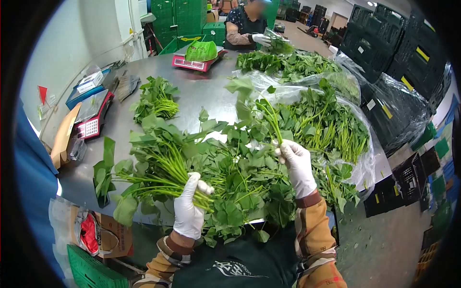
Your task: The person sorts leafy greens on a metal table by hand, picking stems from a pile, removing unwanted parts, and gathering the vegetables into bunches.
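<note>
My left hand [188,206], in a white glove, is closed around the stems of a thick bunch of leafy greens [165,165]; the leaves point up and to the left. My right hand [295,161], gloved too, pinches the stem ends of a few leafy sprigs [270,117] and holds them upright. Between and below the hands lies a loose pile of greens [235,168]. To the right, a large heap of greens [331,125] rests on clear plastic sheeting. A smaller bunch [156,98] lies apart at the upper left.
A red scale [197,61] with a green bag stands at the back of the metal table [211,89]. Another red scale [91,120] sits at the left edge. A co-worker [246,26] handles a bagged bunch across the table. Black crates [379,38] are stacked at right.
</note>
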